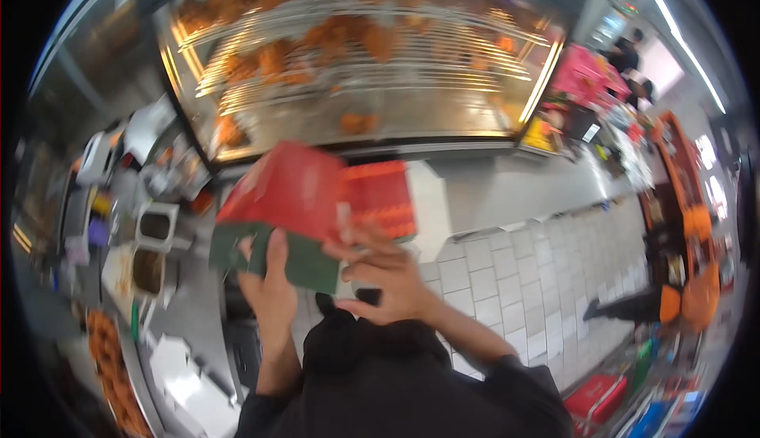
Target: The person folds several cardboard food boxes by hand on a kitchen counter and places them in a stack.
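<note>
A red and green cardboard food box (pixel 285 194) is held up in front of my body. My left hand (pixel 270 289) grips its green side, the thumb over the cardboard near a cut-out slot. Blurred by motion, my right hand (pixel 386 277) is at the box's right edge with the fingers spread; whether it touches the box cannot be told. Just beyond, a red patterned piece (pixel 380 197) and a white cardboard flap (pixel 428 209) lie at the counter's edge. Behind them stands a lit glass warming cabinet (pixel 356 99) with fried food on wire racks.
Metal containers (pixel 155 224) stand on the left counter, above a tray of browned food (pixel 113 372) and an unfolded white carton (pixel 190 384). Pink bags (pixel 579 75) are piled at the upper right. A person in dark and orange clothing (pixel 665 306) is at the right, beyond the tiled floor (pixel 510 283).
</note>
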`<state>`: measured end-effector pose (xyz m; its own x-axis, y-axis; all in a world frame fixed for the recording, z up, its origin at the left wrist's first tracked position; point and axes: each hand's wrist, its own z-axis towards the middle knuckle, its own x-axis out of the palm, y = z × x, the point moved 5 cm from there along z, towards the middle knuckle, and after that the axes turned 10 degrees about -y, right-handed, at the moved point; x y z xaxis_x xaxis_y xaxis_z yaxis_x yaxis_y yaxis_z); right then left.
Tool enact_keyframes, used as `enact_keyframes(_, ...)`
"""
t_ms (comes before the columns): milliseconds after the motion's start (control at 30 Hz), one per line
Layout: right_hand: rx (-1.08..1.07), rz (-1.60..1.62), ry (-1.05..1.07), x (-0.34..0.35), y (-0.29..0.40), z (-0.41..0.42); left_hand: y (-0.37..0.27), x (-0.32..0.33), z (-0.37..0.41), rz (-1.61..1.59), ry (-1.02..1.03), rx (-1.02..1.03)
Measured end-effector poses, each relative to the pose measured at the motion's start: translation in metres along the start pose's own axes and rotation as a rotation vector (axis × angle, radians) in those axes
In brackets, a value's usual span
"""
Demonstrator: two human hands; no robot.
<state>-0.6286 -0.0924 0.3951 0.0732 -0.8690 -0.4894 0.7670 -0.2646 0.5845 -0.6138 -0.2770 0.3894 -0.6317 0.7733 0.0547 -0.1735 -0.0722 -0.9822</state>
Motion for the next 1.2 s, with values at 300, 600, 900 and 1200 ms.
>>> enact_keyframes(300,-0.219,0.184,-0.085,-0.017,0.018,0.039,0.029,0.015,0.015,-0.600,0.211,-0.095)
enact_keyframes(600,0.068,0.103,0.137,-0.007,-0.004,0.052,0.034,0.014,0.012,-0.357,0.378,-0.253)
enact_keyframes(900,0.032,0.229,-0.033,-0.009,-0.019,0.045,0.015,0.021,-0.008,-0.362,0.371,-0.402)
enact_keyframes(1200,0.567,0.564,0.501,-0.008,0.034,-0.003,-0.004,0.011,-0.008,-0.820,-0.004,-0.444)
